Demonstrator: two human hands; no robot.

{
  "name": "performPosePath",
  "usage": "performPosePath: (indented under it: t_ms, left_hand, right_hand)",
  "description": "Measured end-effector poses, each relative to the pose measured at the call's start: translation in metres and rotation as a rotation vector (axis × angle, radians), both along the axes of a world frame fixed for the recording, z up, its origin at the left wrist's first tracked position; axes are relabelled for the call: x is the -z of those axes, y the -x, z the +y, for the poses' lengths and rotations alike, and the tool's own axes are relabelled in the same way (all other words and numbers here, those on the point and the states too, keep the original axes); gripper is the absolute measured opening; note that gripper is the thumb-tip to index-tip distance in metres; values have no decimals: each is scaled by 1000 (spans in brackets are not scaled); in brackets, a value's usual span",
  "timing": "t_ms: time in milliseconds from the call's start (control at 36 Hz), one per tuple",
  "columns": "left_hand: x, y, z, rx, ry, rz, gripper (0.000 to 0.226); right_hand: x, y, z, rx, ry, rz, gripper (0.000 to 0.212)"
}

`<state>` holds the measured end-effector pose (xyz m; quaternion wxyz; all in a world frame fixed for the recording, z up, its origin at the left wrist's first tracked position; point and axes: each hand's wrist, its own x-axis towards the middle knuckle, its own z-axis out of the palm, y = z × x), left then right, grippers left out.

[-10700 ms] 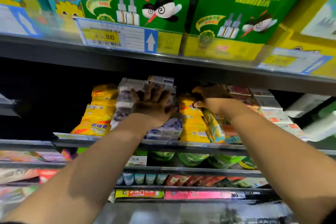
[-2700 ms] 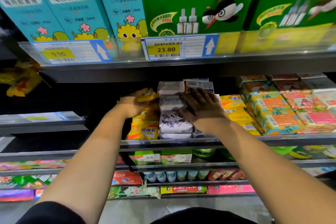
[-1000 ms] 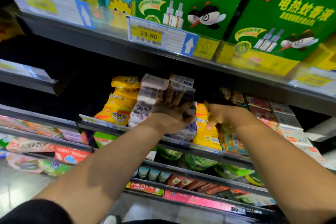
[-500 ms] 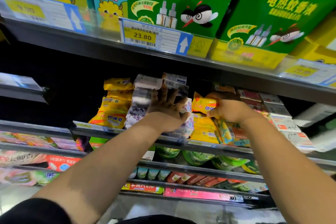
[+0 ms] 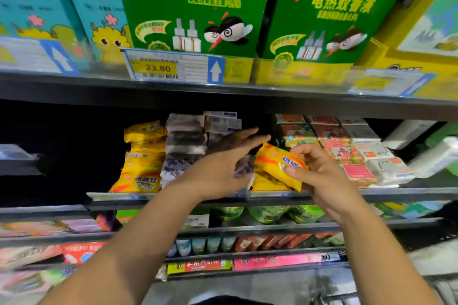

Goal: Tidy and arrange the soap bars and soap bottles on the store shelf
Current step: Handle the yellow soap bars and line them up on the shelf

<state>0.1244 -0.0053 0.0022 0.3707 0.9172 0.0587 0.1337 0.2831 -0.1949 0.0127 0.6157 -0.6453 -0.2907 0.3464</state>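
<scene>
My right hand (image 5: 319, 176) grips a yellow soap bar packet (image 5: 277, 164), tilted and pulled out in front of the yellow stack (image 5: 267, 182) on the middle shelf (image 5: 396, 193). My left hand (image 5: 223, 163) reaches with straight fingers toward that packet, in front of the white and purple soap stack (image 5: 184, 146). At the left of that stack stands another pile of yellow soap packets (image 5: 143, 156). Boxed soaps in orange, red and white (image 5: 347, 148) fill the shelf to the right.
Green mosquito-liquid boxes (image 5: 198, 5) and teal boxes (image 5: 96, 2) stand on the upper shelf behind a 23.80 price tag (image 5: 171, 67). Green bottles (image 5: 267, 213) and more packets sit on the lower shelves. The shelf space left of the yellow pile is dark.
My right hand has drawn a yellow soap packet out of the stack toward me. My left hand has come off the white and purple stack and stretched its fingers rightward.
</scene>
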Motion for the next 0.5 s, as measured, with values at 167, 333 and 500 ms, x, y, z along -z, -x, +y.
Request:
performPosePath:
  t_ms: [167, 333, 500]
  left_hand:
    - [6, 8, -25, 17, 18, -189, 43]
    - [-2, 14, -46, -142, 494, -220, 19]
    - [-9, 10, -65, -299, 810, -209, 26]
  right_hand:
    - [3, 25, -15, -111, -99, 263, 56]
    - [9, 45, -19, -101, -180, 532, 79]
    - [4, 53, -24, -25, 8, 214, 46]
